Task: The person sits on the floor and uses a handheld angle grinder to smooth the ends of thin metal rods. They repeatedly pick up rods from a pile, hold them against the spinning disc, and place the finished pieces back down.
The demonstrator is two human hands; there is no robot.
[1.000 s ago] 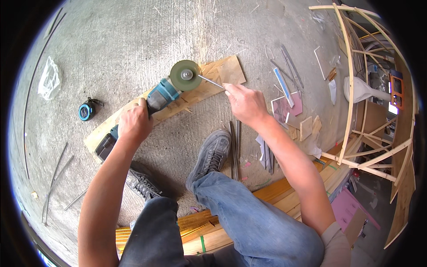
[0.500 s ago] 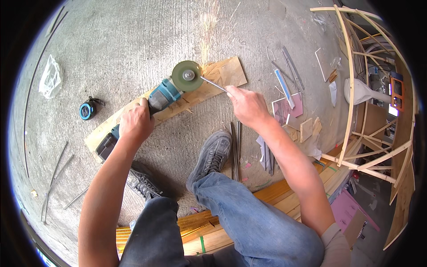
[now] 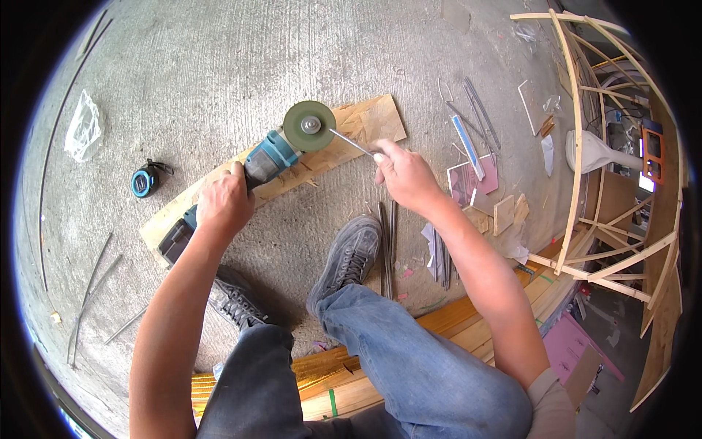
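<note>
My left hand (image 3: 224, 200) is closed around the body of a teal and black cordless angle grinder (image 3: 268, 160). Its round greenish disc (image 3: 298, 132) faces up at the far end. In my right hand (image 3: 406, 173) a thin metal rod (image 3: 352, 140) is pinched between thumb and fingers, pointing left. The rod's tip is at the disc's right edge; whether it touches, I cannot tell. Beneath the grinder a long pale wooden board (image 3: 376, 121) lies slantwise on the concrete floor. No sparks show now.
A blue and black tape measure (image 3: 145, 181) and a clear plastic bag (image 3: 84, 128) lie to the left. Metal rods (image 3: 393, 249) lie beside my shoe (image 3: 352, 252). At right are scraps, a blue strip (image 3: 468, 146) and a wooden frame (image 3: 578, 146). Planks (image 3: 468, 329) lie under my legs.
The spray of sparks beyond the disc has gone. My right hand's fingers have lifted and loosened a little on the rod. The grinder and my left hand have barely moved.
</note>
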